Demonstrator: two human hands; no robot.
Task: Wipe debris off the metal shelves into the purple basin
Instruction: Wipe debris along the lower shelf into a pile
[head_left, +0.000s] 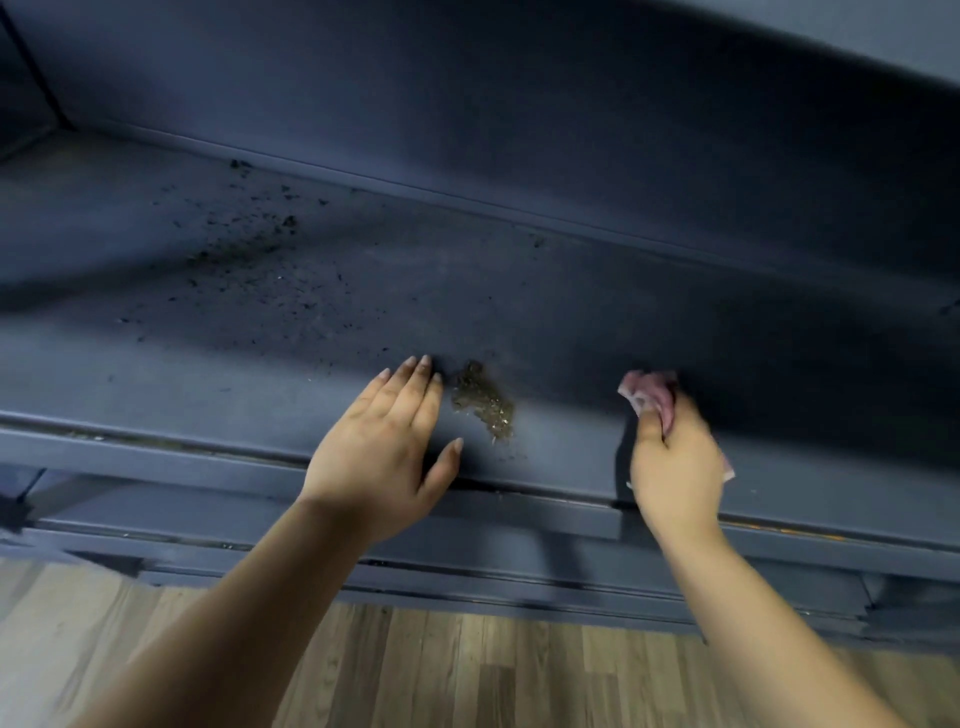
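The far left of the metal shelf (156, 249) lay in deep shadow, and the frame cut off its ends. Fine black specks (249, 244) were scattered over its left half, too small to identify. The shelf was dark blue-grey with a raised front lip, backed by a dark panel (519, 104); wood-look plank flooring (467, 675) showed below. The left hand (384, 441) lay flat on the shelf near the front edge, fingers (410, 384) straight and released, thumb spread. Just beside its fingertips sat a small brownish heap of debris (483, 402), gathered near the lip. Well to the right, the blurred right hand (675, 452) clenched a pinkish cloth (649, 395), which was partly hidden in its grasp.
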